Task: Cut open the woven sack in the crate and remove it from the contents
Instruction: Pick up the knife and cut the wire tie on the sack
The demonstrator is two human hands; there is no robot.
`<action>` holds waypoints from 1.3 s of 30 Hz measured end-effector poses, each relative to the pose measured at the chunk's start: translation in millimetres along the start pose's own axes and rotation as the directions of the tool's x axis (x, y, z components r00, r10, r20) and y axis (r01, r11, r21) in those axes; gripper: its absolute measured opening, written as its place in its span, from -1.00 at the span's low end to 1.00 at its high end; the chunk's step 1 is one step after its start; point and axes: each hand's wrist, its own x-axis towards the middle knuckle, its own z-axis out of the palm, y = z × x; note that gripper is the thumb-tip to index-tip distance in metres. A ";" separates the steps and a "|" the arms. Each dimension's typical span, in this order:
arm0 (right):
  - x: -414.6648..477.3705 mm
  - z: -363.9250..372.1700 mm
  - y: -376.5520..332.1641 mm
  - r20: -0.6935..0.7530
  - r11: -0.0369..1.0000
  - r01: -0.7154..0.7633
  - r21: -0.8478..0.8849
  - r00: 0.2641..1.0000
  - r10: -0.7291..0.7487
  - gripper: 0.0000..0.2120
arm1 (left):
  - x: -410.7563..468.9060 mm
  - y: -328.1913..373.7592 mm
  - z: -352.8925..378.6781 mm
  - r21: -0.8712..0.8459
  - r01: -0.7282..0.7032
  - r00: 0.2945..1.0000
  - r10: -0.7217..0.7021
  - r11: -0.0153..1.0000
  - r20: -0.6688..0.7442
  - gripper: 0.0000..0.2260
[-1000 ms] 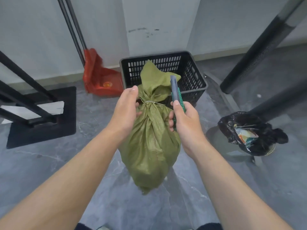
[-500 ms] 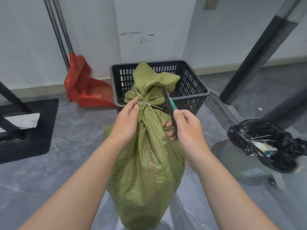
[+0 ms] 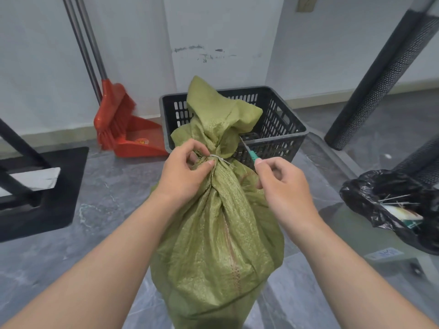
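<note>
Bulging green woven sack (image 3: 218, 233); left fingers (image 3: 203, 166) pinch tied neck, right fingers (image 3: 267, 163) grip cutter (image 3: 250, 152).

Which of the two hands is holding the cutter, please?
The right hand grips the green-handled cutter; the left hand pinches the sack at its white tie.

Green sack (image 3: 218, 222) upright, bottom edge out of frame. Neck cinched with a pale tie (image 3: 217, 157). Left hand (image 3: 183, 172) pinches the sack's neck right at the tie. Right hand (image 3: 282, 184) just right of the neck, gripping a teal-handled cutter (image 3: 251, 154), blade angled up-left toward the neck; can't tell if it touches. Black crate (image 3: 280, 124) directly behind the sack. Red dustpan (image 3: 140, 141) and broom (image 3: 114, 115) behind-left of the sack. Black bin bag (image 3: 392, 205) to its right, well apart.
</note>
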 end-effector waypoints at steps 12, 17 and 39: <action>-10.6 -15.8 6.4 -0.049 0.924 0.097 -0.371 0.991 -0.124 -0.84 | -5.6 13.2 -18.1 -0.128 0.109 0.990 -0.119 0.986 -0.076 -0.88; -13.0 -12.6 3.2 -0.144 0.952 0.141 -0.270 0.972 -0.185 -0.85 | -7.8 18.1 -18.5 -0.104 0.135 0.990 -0.137 0.985 -0.016 -0.89; -19.4 13.5 1.2 -0.076 0.764 0.430 -0.481 0.848 -0.524 -0.71 | -6.9 28.6 -31.1 -0.198 0.161 0.982 -0.177 0.967 -0.066 -0.92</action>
